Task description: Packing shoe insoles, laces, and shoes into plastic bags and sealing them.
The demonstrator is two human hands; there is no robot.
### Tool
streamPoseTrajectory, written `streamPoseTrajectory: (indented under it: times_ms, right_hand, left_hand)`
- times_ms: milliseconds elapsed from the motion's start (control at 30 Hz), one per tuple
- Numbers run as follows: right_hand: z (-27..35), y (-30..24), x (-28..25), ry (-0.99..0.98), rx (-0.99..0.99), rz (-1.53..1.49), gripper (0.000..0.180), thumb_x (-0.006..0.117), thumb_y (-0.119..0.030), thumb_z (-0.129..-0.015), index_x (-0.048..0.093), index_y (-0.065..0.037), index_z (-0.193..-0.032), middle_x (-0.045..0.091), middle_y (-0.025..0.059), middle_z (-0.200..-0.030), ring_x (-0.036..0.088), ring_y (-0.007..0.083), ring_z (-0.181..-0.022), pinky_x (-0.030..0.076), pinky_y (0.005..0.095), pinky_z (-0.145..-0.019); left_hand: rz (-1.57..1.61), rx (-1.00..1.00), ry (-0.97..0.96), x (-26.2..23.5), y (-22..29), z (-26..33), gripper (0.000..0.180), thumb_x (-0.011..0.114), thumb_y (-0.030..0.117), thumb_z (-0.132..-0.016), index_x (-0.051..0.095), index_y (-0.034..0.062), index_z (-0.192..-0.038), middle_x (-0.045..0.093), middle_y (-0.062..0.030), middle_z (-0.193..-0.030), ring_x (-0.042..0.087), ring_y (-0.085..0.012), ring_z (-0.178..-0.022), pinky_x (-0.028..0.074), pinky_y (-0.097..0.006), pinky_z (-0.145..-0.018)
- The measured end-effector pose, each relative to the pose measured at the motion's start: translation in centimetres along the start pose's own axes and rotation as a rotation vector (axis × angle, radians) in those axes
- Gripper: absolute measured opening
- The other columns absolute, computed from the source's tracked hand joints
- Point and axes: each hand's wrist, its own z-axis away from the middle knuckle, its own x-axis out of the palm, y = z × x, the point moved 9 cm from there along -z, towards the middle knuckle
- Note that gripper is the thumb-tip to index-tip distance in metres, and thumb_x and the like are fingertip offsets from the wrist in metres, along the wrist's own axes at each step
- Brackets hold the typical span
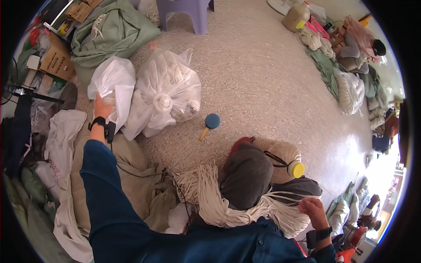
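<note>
Two hands, well apart. Left hand (102, 106) is at the white bag (118, 72), touching its near side; fingers partly hidden in plastic, cannot tell if clamped. Right hand (313, 207) off to the right, fingers bent, beside cord ends; cannot tell if any strand is pinched. Cords (241, 214), off-white, lie across the lap. Clear bag (186, 81) right of the white one. Blue disc (212, 120) with handle on floor (267, 83).
</note>
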Motion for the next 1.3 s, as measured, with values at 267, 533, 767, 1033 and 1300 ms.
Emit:
streamPoseTrajectory:
  times_ms: [267,533,767,1033,1300]
  right_hand:
    - [0.5,1.6,-0.1,0.021,0.040,-0.038,0.020,0.056,-0.014,-0.096,0.061,0.001,-0.107,0.069,0.0132,-0.098,0.068,0.0210,-0.079,0.056,0.0324,-0.075]
    - [0.6,1.3,-1.5,0.032,-0.029,-0.058,0.018,0.056,-0.013,-0.095,0.061,0.001,-0.105,0.069,0.0114,-0.094,0.066,0.0187,-0.077,0.055,0.0312,-0.073]
    - [-2.7,-2.0,-7.9,0.251,-0.545,0.138,0.014,0.057,-0.013,-0.095,0.065,-0.002,-0.096,0.064,0.0025,-0.087,0.056,0.0091,-0.081,0.045,0.0251,-0.075]
    - [-11.5,0.4,-8.8,0.070,-0.479,0.447,0.019,0.060,-0.015,-0.089,0.068,-0.001,-0.099,0.066,0.0015,-0.090,0.057,0.0111,-0.086,0.046,0.0265,-0.080]
    - [-10.9,-0.3,-6.9,0.162,-0.753,0.556,0.016,0.058,-0.011,-0.087,0.066,0.000,-0.096,0.068,0.0140,-0.088,0.065,0.0248,-0.085,0.050,0.0357,-0.082]
  left_hand:
    - [0.206,0.003,-0.166,4.2,-0.6,1.0,0.100,0.080,0.022,-0.069,0.025,-0.0020,-0.149,0.043,-0.0268,-0.141,0.044,-0.0394,-0.131,0.038,-0.040,-0.109]
    - [0.238,0.081,-0.387,8.3,4.3,10.8,0.097,0.075,0.021,-0.074,0.019,-0.0022,-0.151,0.043,-0.0272,-0.144,0.044,-0.0379,-0.133,0.036,-0.039,-0.110]
    - [0.100,0.573,-0.499,7.2,15.1,27.0,0.070,0.067,0.018,-0.082,0.038,0.0025,-0.143,0.052,-0.0259,-0.134,0.051,-0.0394,-0.123,0.042,-0.044,-0.102]
    - [-0.083,0.549,-0.914,1.8,12.9,45.7,0.052,0.067,0.020,-0.085,0.052,0.0042,-0.132,0.060,-0.0213,-0.124,0.055,-0.0390,-0.116,0.046,-0.046,-0.096]
    - [-0.067,0.361,-0.850,-2.7,9.8,56.3,0.048,0.064,0.022,-0.086,0.054,0.0052,-0.129,0.061,-0.0204,-0.120,0.056,-0.0379,-0.114,0.046,-0.046,-0.095]
